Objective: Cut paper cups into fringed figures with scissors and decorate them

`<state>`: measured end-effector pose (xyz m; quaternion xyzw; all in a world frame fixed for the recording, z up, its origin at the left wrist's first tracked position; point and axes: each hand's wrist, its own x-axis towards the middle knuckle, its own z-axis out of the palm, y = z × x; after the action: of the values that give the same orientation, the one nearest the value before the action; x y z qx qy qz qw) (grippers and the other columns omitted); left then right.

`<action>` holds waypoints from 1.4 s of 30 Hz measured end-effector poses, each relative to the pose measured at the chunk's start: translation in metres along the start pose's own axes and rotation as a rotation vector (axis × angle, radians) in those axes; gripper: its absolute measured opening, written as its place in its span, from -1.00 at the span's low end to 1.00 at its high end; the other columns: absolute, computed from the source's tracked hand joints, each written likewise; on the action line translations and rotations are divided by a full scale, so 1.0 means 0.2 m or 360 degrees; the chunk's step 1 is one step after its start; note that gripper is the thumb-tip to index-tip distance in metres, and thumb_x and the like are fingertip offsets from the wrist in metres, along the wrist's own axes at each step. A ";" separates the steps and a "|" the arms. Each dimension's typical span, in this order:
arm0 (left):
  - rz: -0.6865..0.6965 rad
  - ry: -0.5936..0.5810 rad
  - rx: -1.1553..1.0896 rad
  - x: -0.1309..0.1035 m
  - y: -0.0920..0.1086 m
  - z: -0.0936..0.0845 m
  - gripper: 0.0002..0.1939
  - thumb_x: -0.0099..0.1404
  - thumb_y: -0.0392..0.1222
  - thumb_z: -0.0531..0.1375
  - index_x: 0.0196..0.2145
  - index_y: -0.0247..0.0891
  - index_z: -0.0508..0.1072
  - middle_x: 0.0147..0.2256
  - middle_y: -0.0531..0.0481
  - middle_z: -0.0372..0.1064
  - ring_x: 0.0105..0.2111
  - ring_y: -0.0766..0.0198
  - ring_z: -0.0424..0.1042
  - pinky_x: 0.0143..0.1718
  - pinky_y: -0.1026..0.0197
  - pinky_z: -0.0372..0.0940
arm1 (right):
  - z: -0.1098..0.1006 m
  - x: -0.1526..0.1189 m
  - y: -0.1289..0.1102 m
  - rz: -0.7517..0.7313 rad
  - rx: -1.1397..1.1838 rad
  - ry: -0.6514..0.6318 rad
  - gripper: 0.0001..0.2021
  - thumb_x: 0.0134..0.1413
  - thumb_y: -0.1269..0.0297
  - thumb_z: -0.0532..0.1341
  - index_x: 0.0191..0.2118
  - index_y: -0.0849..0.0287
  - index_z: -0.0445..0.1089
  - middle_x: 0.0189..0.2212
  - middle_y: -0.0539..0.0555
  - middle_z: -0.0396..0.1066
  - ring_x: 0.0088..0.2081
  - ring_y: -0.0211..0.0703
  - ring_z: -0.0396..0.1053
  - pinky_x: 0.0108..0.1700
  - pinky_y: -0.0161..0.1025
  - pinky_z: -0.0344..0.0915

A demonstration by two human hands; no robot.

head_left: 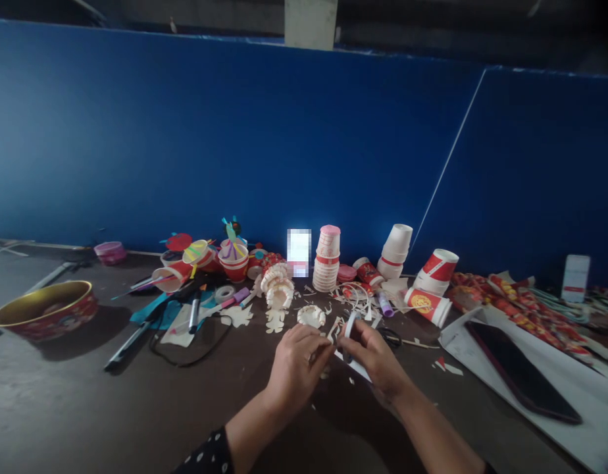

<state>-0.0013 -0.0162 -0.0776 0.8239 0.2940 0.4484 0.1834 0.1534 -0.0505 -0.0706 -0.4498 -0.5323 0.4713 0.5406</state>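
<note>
My right hand [376, 359] grips a white roll of tape [351, 327] held on edge between thumb and fingers. Close beside it on the left, my left hand [301, 362] has its thumb and fingertips pinched together near the roll; what they hold is too small to make out. Under the hands a white strip [357, 368] shows in part, the rest hidden by my right hand. Just beyond my fingers lies a scalloped white paper cup piece [311, 317], with cut paper scraps [333, 329] next to it.
Stacked paper cups [326, 263] stand near the blue partition [284, 145]. To the left are a marker [194, 313], decorated cups [233, 263] and a red-and-gold bowl [52, 316]. A dark phone [524, 372] rests on a white board [545, 421] at right.
</note>
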 end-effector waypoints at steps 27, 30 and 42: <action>-0.0302 -0.0047 -0.0102 0.02 -0.03 -0.01 -0.70 0.11 0.04 0.13 -0.44 -0.28 0.46 -0.47 -0.01 0.31 -0.43 0.31 0.29 -0.40 0.29 0.16 | -0.02 -0.02 -0.05 0.0018 0.0067 0.0042 -0.82 -0.07 0.18 0.21 -0.41 0.15 0.23 -0.52 -0.06 0.30 -0.47 -0.24 0.29 -0.39 -0.30 0.23; -0.0327 -0.0022 -0.0113 0.02 -0.03 -0.02 -0.71 0.14 0.00 0.11 -0.46 -0.30 0.44 -0.48 -0.01 0.30 -0.44 0.32 0.28 -0.40 0.29 0.13 | -0.03 -0.01 -0.05 -0.0049 -0.0020 0.0113 -0.83 -0.04 0.17 0.19 -0.40 0.15 0.25 -0.51 -0.05 0.32 -0.44 -0.22 0.30 -0.36 -0.29 0.24; -0.1013 -0.0106 -0.0986 0.02 -0.05 0.07 -0.83 -0.04 -0.23 0.18 -0.42 -0.34 0.38 -0.60 0.09 0.27 -0.62 0.42 0.17 -0.57 0.34 0.07 | -0.01 -0.01 0.00 -0.0307 -0.0350 0.0302 -0.86 -0.05 0.21 0.19 -0.38 0.17 0.29 -0.46 0.01 0.39 -0.42 -0.19 0.35 -0.38 -0.29 0.29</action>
<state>0.0088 -0.0068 -0.0877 0.6125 0.3788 0.4097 0.5599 0.1558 -0.0516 -0.0709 -0.4955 -0.5679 0.3116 0.5786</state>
